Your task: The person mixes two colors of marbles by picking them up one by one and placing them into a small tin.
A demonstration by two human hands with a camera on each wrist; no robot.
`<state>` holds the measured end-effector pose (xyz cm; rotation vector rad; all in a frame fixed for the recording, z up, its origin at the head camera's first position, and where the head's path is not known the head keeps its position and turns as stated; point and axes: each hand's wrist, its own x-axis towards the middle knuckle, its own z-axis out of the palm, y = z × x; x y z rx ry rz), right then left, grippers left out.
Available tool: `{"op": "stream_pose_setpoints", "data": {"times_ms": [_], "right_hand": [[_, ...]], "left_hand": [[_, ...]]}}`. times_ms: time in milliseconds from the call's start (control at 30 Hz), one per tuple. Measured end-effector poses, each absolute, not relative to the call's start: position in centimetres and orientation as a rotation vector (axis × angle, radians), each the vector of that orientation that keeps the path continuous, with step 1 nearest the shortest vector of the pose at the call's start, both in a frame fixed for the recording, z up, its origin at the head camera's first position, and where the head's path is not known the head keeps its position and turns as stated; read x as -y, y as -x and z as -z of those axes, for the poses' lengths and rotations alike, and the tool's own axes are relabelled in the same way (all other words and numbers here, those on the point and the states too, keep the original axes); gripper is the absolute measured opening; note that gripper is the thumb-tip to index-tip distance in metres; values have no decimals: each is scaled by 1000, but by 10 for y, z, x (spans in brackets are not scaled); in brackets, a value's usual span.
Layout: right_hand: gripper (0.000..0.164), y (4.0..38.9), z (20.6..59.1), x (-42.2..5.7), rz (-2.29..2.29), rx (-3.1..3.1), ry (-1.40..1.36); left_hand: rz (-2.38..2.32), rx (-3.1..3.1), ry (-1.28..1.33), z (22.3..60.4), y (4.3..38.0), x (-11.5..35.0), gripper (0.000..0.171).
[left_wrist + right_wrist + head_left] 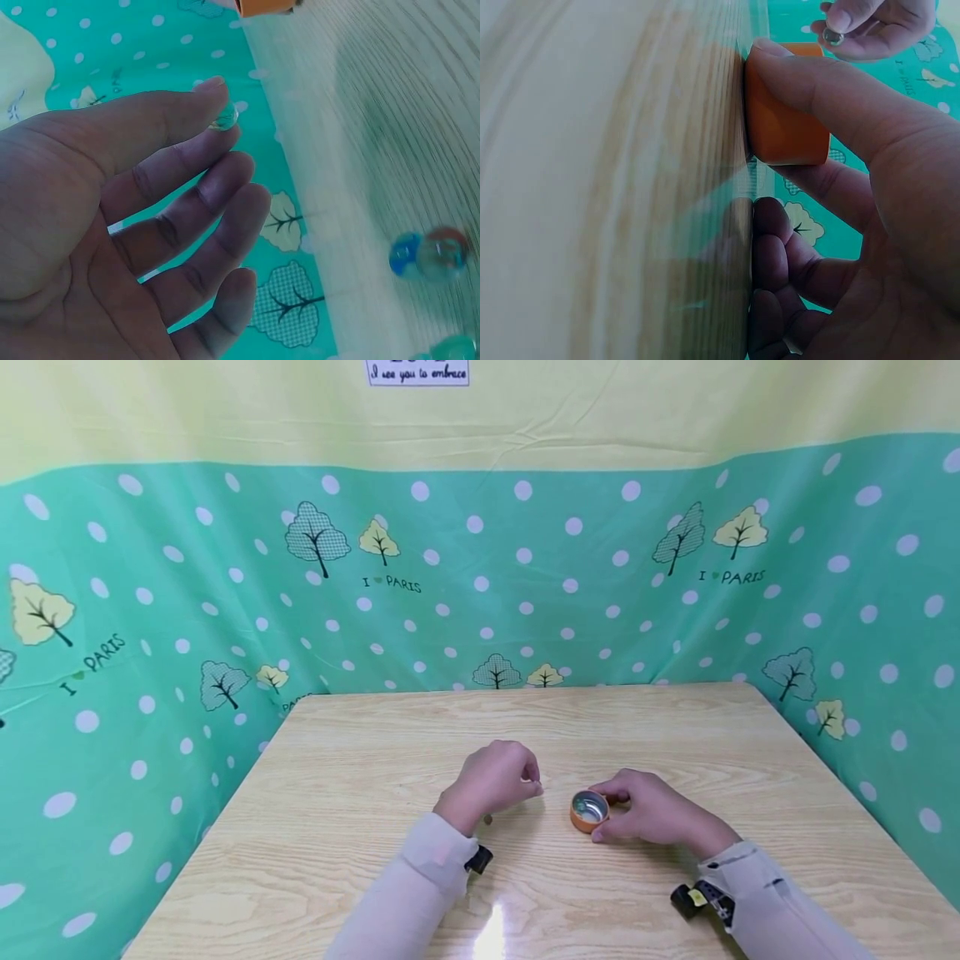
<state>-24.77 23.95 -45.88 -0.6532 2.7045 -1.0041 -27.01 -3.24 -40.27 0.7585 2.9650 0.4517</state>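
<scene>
My left hand (498, 777) is raised over the table, left of a small round orange tin (581, 822). Between its thumb and index finger it pinches a clear glass marble (226, 117), while the other fingers curve loosely. The right hand (651, 808) grips the tin from its right side, thumb on the near wall and fingers behind. The tin stands upright on the table with its open mouth up. Its inside is silvery, with a small greenish patch showing at the bottom. In the right wrist view, the marble (832, 36) appears beyond the orange wall.
On the wooden table (360, 827) lie loose marbles: a blue one (406, 255), a reddish one (444, 253) and a green one (454, 348). The left wrist partly covers that spot in the head view. A green dotted curtain (450, 560) hangs behind and beside the table.
</scene>
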Motion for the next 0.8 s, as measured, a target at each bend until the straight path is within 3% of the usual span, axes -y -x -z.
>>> {"op": "stream_pose_setpoints", "data": {"times_ms": [800], "right_hand": [[54,247,457,-241,993,-2701,683]], "left_hand": [[-501,-2925,-856,403,264,-4,11]]}}
